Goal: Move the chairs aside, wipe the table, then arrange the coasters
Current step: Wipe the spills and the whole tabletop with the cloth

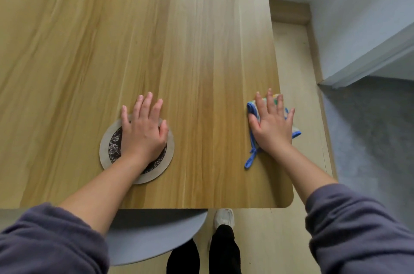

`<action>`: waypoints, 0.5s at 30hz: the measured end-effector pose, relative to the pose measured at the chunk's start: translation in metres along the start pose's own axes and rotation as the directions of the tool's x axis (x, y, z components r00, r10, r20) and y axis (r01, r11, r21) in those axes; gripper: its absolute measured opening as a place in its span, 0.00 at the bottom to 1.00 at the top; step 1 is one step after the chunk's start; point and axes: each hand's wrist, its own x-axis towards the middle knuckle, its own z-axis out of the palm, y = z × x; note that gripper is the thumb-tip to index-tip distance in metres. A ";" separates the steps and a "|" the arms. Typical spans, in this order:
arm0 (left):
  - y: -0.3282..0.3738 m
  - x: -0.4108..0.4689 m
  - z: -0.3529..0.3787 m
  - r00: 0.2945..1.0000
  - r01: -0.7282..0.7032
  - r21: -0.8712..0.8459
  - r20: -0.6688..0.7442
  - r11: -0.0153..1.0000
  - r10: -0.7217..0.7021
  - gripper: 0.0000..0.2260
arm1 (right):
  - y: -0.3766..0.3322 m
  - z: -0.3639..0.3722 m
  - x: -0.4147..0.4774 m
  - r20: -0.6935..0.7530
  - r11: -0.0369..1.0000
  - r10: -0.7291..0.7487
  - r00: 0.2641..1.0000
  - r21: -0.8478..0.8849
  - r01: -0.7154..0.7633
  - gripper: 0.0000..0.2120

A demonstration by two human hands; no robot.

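Observation:
A round beige coaster (107, 148) with a dark flowered centre lies near the front of the wooden table (156, 38). My left hand (143, 130) rests flat on it with straight fingers and hides most of its middle. At the table's right edge lies a folded cloth (252, 107) with blue trim, part of it hanging over the edge. My right hand (272, 123) presses flat on the cloth, fingers spread. A blue loop of the cloth trails towards me.
A grey round chair seat (152, 235) sits partly under the table's front edge, between my arms. My legs and a white shoe (224, 218) stand beside it. To the right are pale flooring, a grey rug (369, 139) and a white wall.

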 end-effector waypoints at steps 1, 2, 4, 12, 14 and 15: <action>0.000 0.000 0.000 1.000 -0.001 -0.002 -0.001 1.000 0.001 0.27 | -0.003 0.000 -0.007 0.001 1.000 0.001 1.000 -0.010 -0.001 0.30; 0.001 -0.001 0.001 1.000 0.000 -0.004 -0.005 1.000 0.000 0.27 | -0.007 0.003 -0.019 0.006 1.000 -0.017 1.000 -0.020 0.017 0.30; 0.002 -0.001 0.000 1.000 -0.002 -0.009 -0.012 1.000 0.002 0.27 | -0.020 0.011 -0.055 0.030 0.995 -0.099 0.995 -0.023 0.100 0.32; 0.012 -0.010 -0.005 0.998 -0.001 -0.073 -0.067 0.997 -0.004 0.19 | -0.056 0.021 -0.120 0.080 0.918 -0.386 0.919 0.136 0.374 0.29; 0.025 -0.026 -0.009 0.991 -0.083 -0.125 -0.110 0.989 0.070 0.15 | -0.041 0.010 -0.123 0.047 0.900 -0.399 0.916 0.212 0.381 0.29; 0.033 -0.037 -0.011 0.983 -0.147 -0.153 -0.131 0.977 0.127 0.12 | -0.032 0.006 -0.127 0.006 0.895 -0.387 0.922 0.244 0.374 0.28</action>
